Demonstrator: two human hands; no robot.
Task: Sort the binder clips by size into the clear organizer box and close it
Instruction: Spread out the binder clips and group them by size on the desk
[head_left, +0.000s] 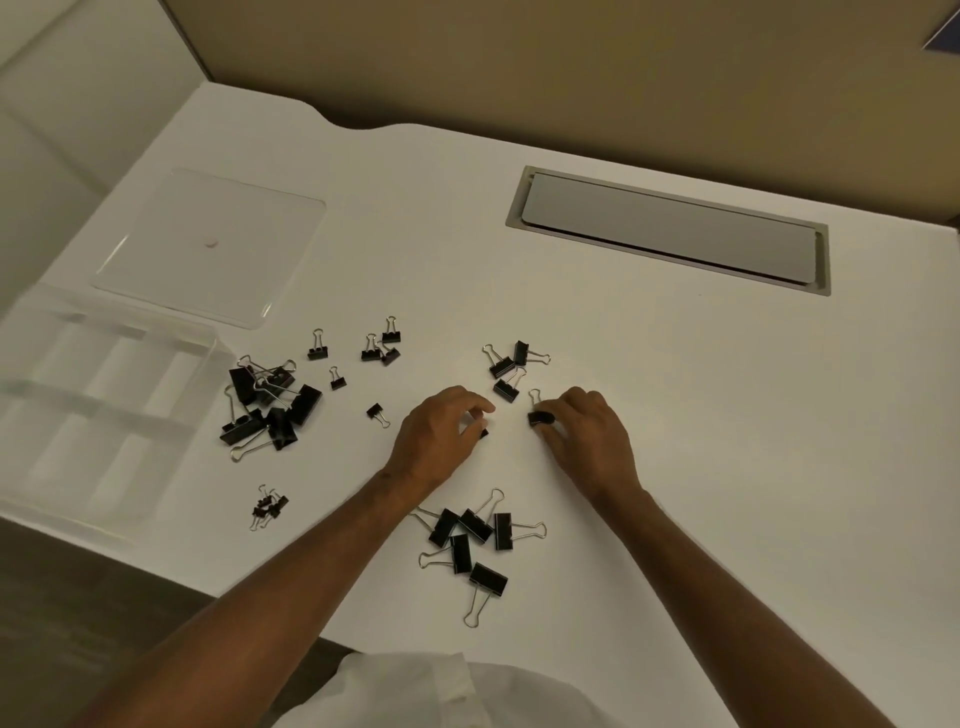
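Both hands work mid-desk (649, 415). The right hand (587, 436) pinches a medium clip (540, 417); the left hand (441, 434) curls over a small clip (484, 433) — whether it grips it I cannot tell. The open organizer (93, 395) sits at the left edge, its lid (208, 244) lying flat behind it. Loose clips lie between: a large pile (270, 405) just beside the organizer, tiny ones (267, 506) nearer, five more (475, 540) between the forearms.
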